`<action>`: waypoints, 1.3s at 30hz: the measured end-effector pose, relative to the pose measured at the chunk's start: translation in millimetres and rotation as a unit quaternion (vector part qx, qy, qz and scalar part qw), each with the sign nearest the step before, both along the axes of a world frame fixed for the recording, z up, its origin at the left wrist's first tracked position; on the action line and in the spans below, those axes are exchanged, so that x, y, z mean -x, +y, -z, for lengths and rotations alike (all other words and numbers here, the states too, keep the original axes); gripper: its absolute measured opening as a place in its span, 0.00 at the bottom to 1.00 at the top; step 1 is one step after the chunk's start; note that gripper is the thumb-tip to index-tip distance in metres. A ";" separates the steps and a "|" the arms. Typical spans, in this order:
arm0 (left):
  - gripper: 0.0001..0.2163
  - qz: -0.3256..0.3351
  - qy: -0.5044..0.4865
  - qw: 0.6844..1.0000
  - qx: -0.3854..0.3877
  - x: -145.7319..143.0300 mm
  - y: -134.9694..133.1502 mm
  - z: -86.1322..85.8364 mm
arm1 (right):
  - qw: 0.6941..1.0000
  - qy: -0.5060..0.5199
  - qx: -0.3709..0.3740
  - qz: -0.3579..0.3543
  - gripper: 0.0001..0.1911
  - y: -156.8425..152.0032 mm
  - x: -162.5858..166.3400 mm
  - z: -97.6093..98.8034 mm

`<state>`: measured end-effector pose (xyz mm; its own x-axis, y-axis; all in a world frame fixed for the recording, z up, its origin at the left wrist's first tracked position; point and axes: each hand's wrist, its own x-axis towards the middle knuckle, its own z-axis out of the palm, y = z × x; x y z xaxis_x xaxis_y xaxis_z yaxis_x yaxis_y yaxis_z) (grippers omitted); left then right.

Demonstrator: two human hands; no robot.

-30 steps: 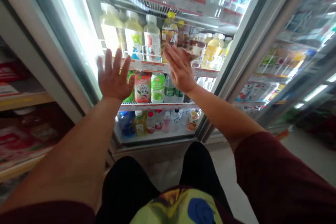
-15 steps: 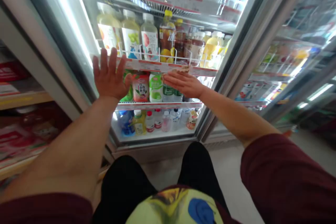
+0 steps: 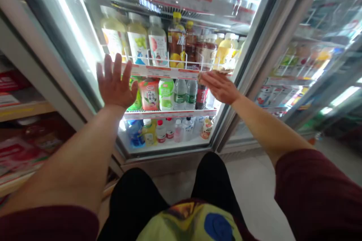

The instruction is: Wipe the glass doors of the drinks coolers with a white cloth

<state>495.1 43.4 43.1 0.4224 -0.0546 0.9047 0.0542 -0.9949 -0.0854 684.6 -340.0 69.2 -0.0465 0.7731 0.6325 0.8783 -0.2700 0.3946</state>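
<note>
Lister: Rightward is shifting item one, the right hand point(image 3: 219, 86), from the middle of the glass door point(image 3: 90, 34) to just beside its right edge; fingers are lying stretched flat, gripping nothing.
Checker: Item two?
Lister: Left hand point(image 3: 113, 83) is staying raised flat at the glass door's left part, fingers spreading open, empty.
Checker: Behind the glass?
Lister: Bottles point(image 3: 166, 94) are standing in rows on shelves point(image 3: 169, 113), between both hands.
</note>
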 end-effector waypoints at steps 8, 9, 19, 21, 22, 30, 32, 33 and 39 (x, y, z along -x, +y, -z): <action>0.31 0.010 0.015 1.000 0.025 -0.6 -0.1 -1.0 | 1.000 0.008 -0.029 0.003 0.24 -7.6 -5.3 10.7; 0.31 0.009 0.013 1.000 0.024 -0.5 0.1 -0.7 | 1.000 0.016 0.013 -0.006 0.24 -5.9 -4.1 8.3; 0.32 0.028 0.014 0.999 0.037 1.8 -3.7 -0.9 | 0.998 -0.036 -0.024 -0.048 0.30 49.0 20.8 3.6; 0.32 0.036 0.020 0.998 0.049 1.9 -3.6 -1.1 | 0.992 -0.032 0.090 -0.080 0.31 62.0 29.3 -1.1; 0.32 0.035 0.019 0.998 0.045 1.8 -3.2 -0.8 | 0.992 -0.024 0.098 -0.077 0.31 68.5 32.7 -6.4; 0.30 0.003 -0.013 1.000 -0.027 0.8 1.0 2.9 | 0.999 -0.027 -0.001 -0.024 0.31 124.5 60.3 -14.8; 0.30 0.010 -0.014 0.999 -0.030 0.8 0.8 2.9 | 0.991 -0.067 0.099 -0.058 0.30 134.5 69.5 -19.1; 0.30 0.010 -0.016 0.999 -0.033 0.7 0.5 2.9 | 0.990 -0.076 0.107 -0.062 0.30 139.1 73.8 -25.0; 0.29 0.001 -0.017 0.999 -0.027 -1.2 0.7 2.7 | 0.991 -0.045 -0.123 0.010 0.31 171.4 100.3 -52.8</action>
<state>496.3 44.2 40.5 0.3910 -0.1040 0.9145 0.0566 -0.9890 -0.1367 584.3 -168.6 122.1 -0.0971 0.5979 0.7957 0.8360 -0.3848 0.3912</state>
